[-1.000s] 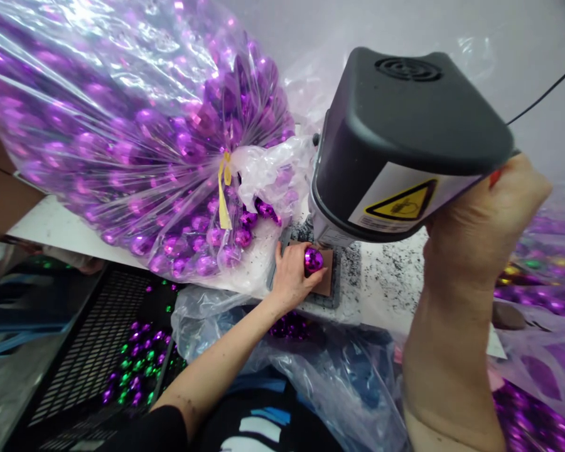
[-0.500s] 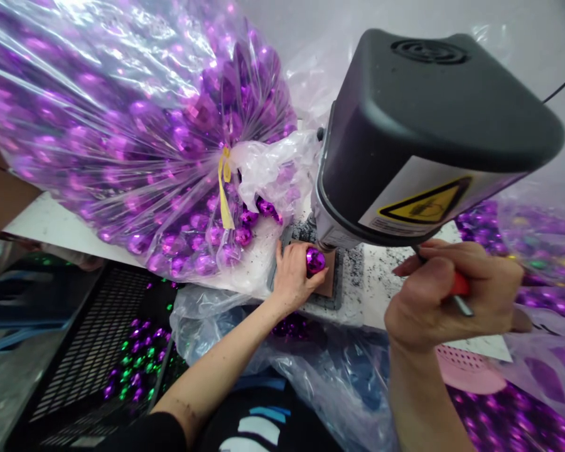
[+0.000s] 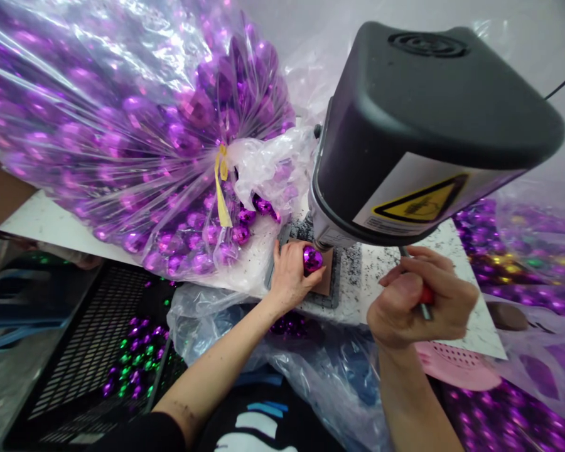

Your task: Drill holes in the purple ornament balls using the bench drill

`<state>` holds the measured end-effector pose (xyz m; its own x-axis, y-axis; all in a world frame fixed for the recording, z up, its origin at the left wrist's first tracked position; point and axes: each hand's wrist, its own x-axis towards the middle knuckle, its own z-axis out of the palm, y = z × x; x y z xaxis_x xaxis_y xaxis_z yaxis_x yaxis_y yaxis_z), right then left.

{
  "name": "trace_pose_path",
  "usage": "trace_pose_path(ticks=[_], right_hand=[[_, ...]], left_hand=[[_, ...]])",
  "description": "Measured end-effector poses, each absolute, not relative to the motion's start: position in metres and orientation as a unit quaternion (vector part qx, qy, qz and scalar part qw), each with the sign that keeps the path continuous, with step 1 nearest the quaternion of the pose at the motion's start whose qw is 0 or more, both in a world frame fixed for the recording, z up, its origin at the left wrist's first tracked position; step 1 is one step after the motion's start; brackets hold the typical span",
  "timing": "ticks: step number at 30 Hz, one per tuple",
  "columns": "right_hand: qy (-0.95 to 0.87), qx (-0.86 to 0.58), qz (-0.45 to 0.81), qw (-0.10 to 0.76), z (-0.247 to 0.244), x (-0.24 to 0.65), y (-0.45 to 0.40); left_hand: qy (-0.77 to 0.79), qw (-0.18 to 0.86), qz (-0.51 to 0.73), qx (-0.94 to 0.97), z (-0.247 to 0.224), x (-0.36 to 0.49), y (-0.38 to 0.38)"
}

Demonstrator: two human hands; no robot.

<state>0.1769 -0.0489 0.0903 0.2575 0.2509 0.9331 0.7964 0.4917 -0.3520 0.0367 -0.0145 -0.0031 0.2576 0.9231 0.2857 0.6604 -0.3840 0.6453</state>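
White table (image 3: 370, 270) | black machine (image 3: 433, 132), two o'clock | left hand (image 3: 289, 274) clamped on purple ball (image 3: 312, 258) | right hand (image 3: 409, 304) closed round red-handled lever (image 3: 426, 294)

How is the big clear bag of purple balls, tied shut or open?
Tied shut: a yellow tie cinches the clear plastic bag, its folds converging there.

At the centre of the frame, the ball (image 3: 312, 258) is faceted and mirror-glossy. The lever (image 3: 426, 311), right of it, shows smooth metal. The machine (image 3: 442, 107), upper right, looks smooth and matt; the bag (image 3: 122, 157), upper left, shiny clear plastic; the crate (image 3: 70, 351), lower left, dull plastic.
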Motion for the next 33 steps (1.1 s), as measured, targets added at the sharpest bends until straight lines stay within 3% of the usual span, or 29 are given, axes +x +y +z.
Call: trace_pose_path(ticks=[14, 23, 29, 33], right_hand=[[-0.54, -0.457, -0.211, 0.675, 0.08, 0.17, -0.046], [-0.551, -0.489, -0.181, 0.651, 0.038, 0.175, -0.046], [-0.529, -0.536, -0.157, 0.638, 0.109, 0.182, -0.046], [-0.507, -0.564, -0.07, 0.648, 0.165, 0.2, -0.011]], left_hand=[[0.52, 0.183, 0.333, 0.765, -0.004, 0.038, -0.015], [0.519, 0.193, 0.337, 0.761, -0.006, 0.038, -0.014], [0.519, 0.204, 0.346, 0.755, -0.009, 0.041, -0.011], [0.514, 0.214, 0.356, 0.75, -0.004, 0.039, -0.011]])
